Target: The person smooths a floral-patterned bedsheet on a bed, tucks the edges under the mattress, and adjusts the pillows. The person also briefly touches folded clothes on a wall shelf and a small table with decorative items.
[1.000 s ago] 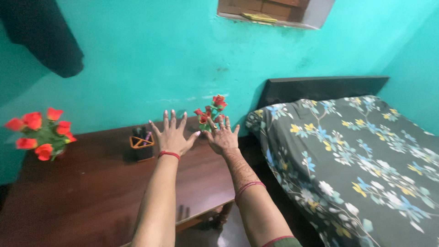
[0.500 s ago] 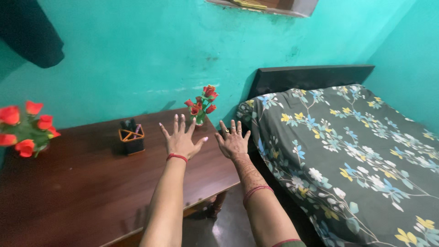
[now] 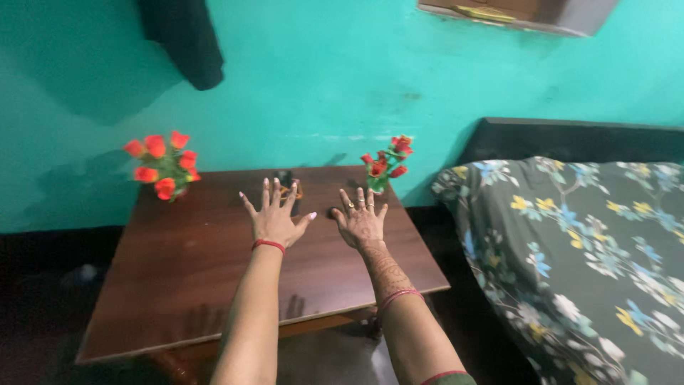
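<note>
Both hands are stretched out palm-down above the dark wooden table [image 3: 178, 285], fingers fanned wide and holding nothing: the left hand [image 3: 274, 217] with a red band at the wrist, the right hand [image 3: 362, 222] with rings on its fingers. Just beyond the left hand's fingertips, partly hidden by them, stands a small dark pen holder [image 3: 287, 184] with an orange rim. A pot of red flowers [image 3: 385, 162] stands at the table's far right corner, near the right hand, another red bunch [image 3: 162, 161] at the far left.
</note>
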